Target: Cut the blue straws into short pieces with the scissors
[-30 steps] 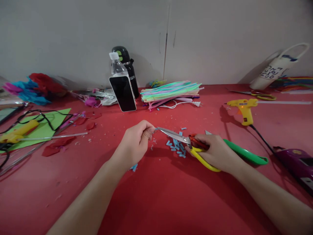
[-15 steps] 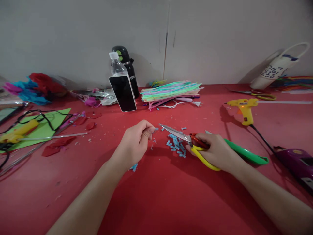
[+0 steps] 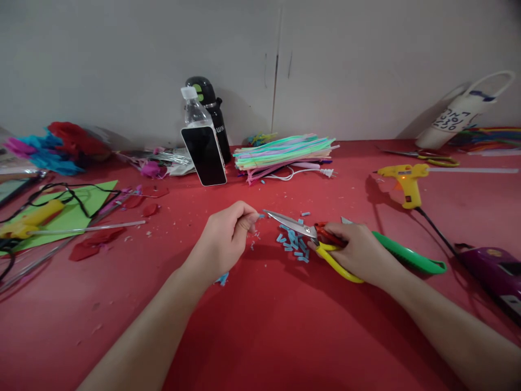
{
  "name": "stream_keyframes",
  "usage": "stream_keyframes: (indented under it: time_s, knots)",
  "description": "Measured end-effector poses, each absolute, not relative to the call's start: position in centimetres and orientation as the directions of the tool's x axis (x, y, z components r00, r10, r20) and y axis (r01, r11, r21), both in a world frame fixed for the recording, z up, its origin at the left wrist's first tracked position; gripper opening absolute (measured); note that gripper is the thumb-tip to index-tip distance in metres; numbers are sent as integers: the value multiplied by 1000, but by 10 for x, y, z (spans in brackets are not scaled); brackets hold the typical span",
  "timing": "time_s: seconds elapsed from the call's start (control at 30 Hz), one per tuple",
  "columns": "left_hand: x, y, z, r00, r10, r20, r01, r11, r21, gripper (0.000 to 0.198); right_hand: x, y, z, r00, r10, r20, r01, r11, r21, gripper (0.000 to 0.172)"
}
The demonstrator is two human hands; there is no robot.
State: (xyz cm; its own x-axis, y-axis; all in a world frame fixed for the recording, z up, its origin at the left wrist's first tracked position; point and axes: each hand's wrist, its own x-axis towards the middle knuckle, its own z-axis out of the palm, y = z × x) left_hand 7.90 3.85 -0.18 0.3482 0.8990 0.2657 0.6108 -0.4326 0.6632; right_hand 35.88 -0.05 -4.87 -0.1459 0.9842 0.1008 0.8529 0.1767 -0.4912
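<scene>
My right hand point(image 3: 358, 251) is wrapped round the red and yellow handles of a pair of scissors point(image 3: 290, 221). The blades point left, nearly together, with their tip just short of my left fingertips. Thumb and forefinger of my left hand point(image 3: 226, 239) are pinched; what they hold, if anything, is mostly hidden. A tiny blue bit point(image 3: 261, 216) shows beside those fingertips. Below the blades lies a small heap of short blue cut pieces point(image 3: 293, 241) on the red table point(image 3: 260, 331). More blue scraps point(image 3: 222, 278) peek out beside my left wrist.
Behind my hands are a phone point(image 3: 204, 157) leaning on a clear bottle point(image 3: 196, 113), and a bundle of pastel pipe cleaners point(image 3: 285, 152). A yellow glue gun point(image 3: 407, 179) and a green-handled tool point(image 3: 411, 255) lie right. Another glue gun point(image 3: 35, 217) rests on green paper at left.
The scissors have shifted slightly left and their blades have drawn closer together. My left hand has barely moved.
</scene>
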Motion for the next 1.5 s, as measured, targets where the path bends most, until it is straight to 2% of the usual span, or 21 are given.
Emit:
stream_keyframes:
  time_s: [0.4,0.5,0.63,0.7,0.9,1.03,1.17,1.27,1.5]
  knots:
    - [76,40,0,352,894,279,620,-445,646,19,361,-2,-47,-140,986,95,837,169,-520,32]
    - [60,48,4,377,884,276,653,-465,598,20,361,-3,-48,-127,986,107,838,164,-520,32]
    - [35,60,7,415,894,171,751,-442,491,19,360,-3,-47,-141,982,126,837,186,-515,33]
    - [31,64,3,419,893,163,763,-444,470,19,360,-3,-47,-142,981,131,838,190,-511,34]
    - [46,64,-12,457,842,286,695,-539,476,32,359,-2,-47,-114,986,124,831,163,-532,30]
    - [60,59,-10,409,854,323,707,-520,480,28,358,-1,-47,-98,989,107,828,141,-542,28]
    - [81,49,-8,469,857,212,699,-507,505,24,358,-2,-47,-85,991,100,821,127,-556,25]
    - [98,44,-14,540,834,110,708,-521,477,22,357,-2,-47,-80,991,107,826,126,-549,24]
    - [108,48,-26,625,776,83,695,-601,395,32,355,-1,-44,-94,987,128,829,149,-540,30]
